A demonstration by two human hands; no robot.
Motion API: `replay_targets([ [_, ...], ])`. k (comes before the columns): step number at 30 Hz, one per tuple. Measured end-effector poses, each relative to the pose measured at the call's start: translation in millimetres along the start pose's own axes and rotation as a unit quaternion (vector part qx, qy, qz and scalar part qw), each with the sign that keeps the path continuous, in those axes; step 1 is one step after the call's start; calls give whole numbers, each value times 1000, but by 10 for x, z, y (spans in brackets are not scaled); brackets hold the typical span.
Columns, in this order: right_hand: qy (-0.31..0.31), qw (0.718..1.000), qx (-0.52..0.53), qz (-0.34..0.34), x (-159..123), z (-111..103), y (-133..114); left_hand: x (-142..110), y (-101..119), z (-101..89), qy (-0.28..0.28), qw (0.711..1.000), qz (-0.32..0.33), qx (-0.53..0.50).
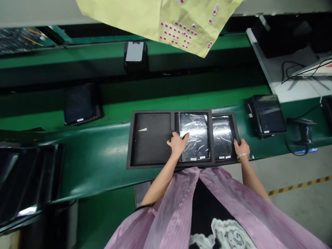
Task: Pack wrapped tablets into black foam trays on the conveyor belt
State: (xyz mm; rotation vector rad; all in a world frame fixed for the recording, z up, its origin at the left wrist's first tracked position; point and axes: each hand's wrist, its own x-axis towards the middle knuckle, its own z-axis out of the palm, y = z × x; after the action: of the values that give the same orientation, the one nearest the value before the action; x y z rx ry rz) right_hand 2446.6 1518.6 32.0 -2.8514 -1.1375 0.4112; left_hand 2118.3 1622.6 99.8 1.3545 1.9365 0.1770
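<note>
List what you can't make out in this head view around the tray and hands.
Head view only:
- The left hand hides part of the wrapped panel beneath it.
- The right hand hides part of the edge of the foam tray.
- The white labels are too small to read.
- The yellow sheet is cut off by the top edge.
- The dark stack is cut off by the left edge.

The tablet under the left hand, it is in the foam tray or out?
In: the plastic-wrapped tablet sits in its recess of the black foam tray, under the left hand.
</note>
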Motion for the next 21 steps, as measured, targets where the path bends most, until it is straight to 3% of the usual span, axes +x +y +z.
replay_targets([
  [4, 0, 1000, 7, -4, 4, 5, 7, -125, -12, 49, -17, 976, 79, -201],
  [6, 2, 1000, 10, -3, 3, 10, 17, -145, -39, 61, -32, 962, 120, -245],
  [9, 6, 1000, 16, -2, 1, 20, 32, -120, -122, 42, 38, 970, 203, -126],
  [11, 7, 1000, 21, -1, 4, 31, 42, -85, -216, -1, 109, 957, 266, -33],
  [13, 8, 1000, 26, 0, 12, 47, 53, -41, -349, -83, 155, 945, 289, 6],
  [16, 13, 999, 39, 0, 30, 75, 73, 29, -634, -306, 217, 952, 212, 34],
  [19, 31, 998, 61, -6, 35, 85, 91, 78, -1011, -622, 287, 954, 43, 81],
  [21, 52, 995, 85, -19, 16, 74, 97, 85, -1275, -820, 288, 949, -85, 98],
])
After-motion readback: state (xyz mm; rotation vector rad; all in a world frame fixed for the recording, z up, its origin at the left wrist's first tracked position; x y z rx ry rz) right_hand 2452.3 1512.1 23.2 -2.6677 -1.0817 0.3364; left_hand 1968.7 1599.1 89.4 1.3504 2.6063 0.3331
